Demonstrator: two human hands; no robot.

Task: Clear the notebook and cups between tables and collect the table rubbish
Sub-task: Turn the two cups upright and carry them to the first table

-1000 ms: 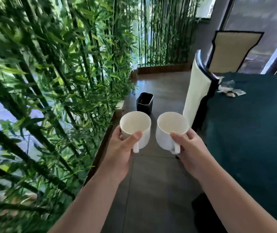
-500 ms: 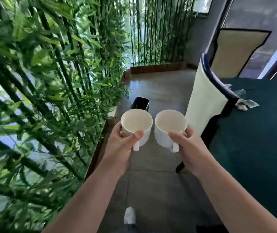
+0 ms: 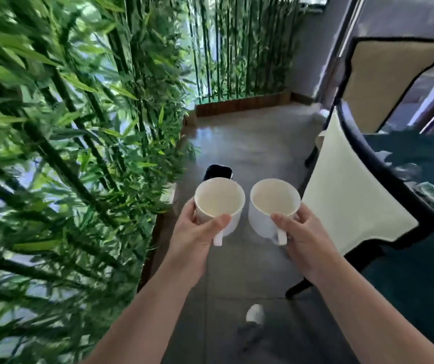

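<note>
You carry two white cups side by side over the floor, held out in front of you. The left cup (image 3: 219,203) sits in your left hand (image 3: 194,232), thumb pressed on the near rim above the handle, fingers wrapped round the far wall. The right cup (image 3: 273,206) is gripped the same way by your right hand (image 3: 300,232), thumb on the rim, its handle pointing back toward you. Both look empty and apart from each other, not touching.

They look like glazed ceramic: stiff, smooth, likely slippery, and they would probably chip if knocked together or dropped on the hard floor. Hooking a finger through each handle would likely be safer than a pinch on the rim.

To your right stands a cream-backed chair (image 3: 350,195) with dark trim, pushed against a worktop (image 3: 421,285) under a dark green cloth; small wrappers (image 3: 430,190) lie near its left edge, rubbish to collect by my reading. A black bin (image 3: 218,170) stands on the grey tiled floor (image 3: 252,271) just beyond the cups. Bamboo plants (image 3: 66,153) line the passage on your left and at the far end. No notebook shows.
</note>
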